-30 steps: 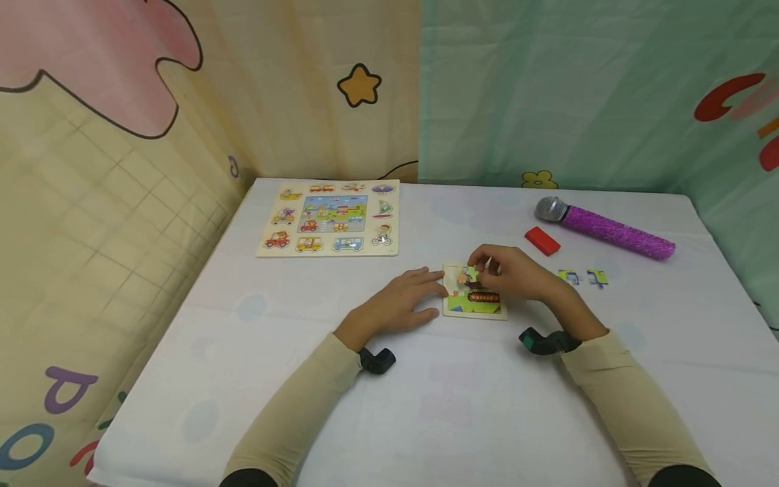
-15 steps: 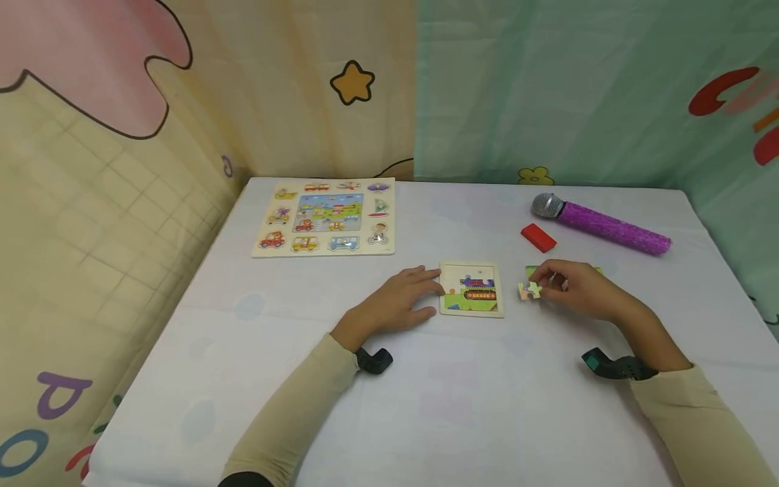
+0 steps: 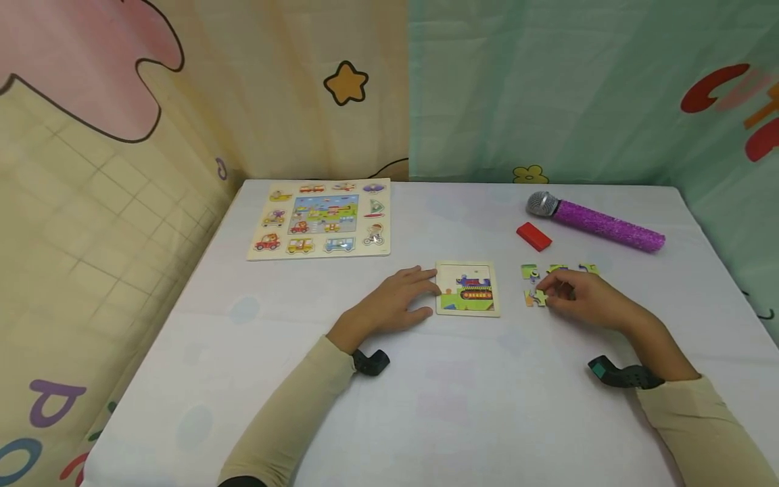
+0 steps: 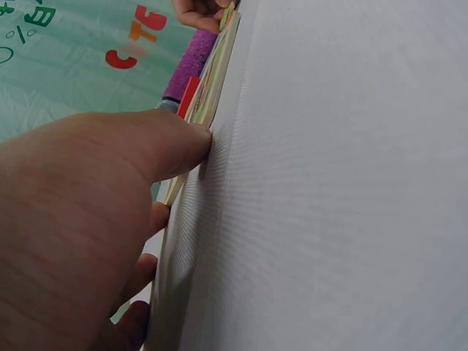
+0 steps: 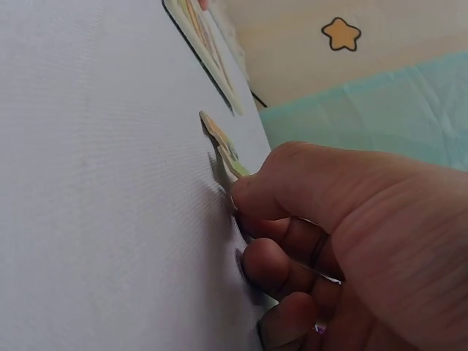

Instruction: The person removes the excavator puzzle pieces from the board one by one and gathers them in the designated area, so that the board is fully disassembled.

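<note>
A small framed puzzle [image 3: 467,289] with a blue and red tracked vehicle lies on the table, its upper and left parts bare. My left hand [image 3: 389,302] rests flat beside it, fingers spread and touching its left edge. To the right of the frame, my right hand [image 3: 587,301] pinches a puzzle piece [image 3: 540,297] between thumb and fingertips, low over the tabletop. In the right wrist view the piece [image 5: 227,153] is tilted, one end raised. Loose pieces [image 3: 529,272] lie just behind that hand, partly hidden by it.
A larger vehicle picture board [image 3: 382,249] lies at the back left. At the back right are a red block [image 3: 533,236] and a purple microphone [image 3: 608,225]. Patterned curtains [image 3: 523,88] stand behind the table.
My right hand has moved right from the frame, taking a piece out of it and lowering it beside the loose pieces. The left hand stays at the frame's edge.
</note>
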The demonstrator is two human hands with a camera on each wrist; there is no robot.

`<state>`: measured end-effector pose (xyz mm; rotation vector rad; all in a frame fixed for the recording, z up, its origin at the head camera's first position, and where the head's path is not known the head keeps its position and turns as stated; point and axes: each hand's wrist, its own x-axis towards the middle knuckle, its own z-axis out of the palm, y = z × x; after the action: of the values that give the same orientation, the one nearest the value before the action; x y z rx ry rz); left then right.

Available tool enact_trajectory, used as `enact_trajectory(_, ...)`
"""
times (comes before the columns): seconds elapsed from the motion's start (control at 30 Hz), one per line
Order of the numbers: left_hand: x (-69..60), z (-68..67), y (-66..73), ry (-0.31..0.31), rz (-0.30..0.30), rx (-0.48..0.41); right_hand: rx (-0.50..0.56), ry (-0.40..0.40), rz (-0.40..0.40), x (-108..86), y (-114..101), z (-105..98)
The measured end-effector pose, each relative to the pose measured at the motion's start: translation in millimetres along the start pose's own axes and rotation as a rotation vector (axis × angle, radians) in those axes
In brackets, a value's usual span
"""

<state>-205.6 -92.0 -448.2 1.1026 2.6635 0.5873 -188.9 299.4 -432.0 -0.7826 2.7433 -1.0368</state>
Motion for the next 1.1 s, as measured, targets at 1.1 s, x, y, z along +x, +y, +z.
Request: enact_trajectory(1.1,-0.3,-0.1,0.9,0.004,-0.001,-0.008,-0.034,0.023,0.011,0.5,3.6,0.7)
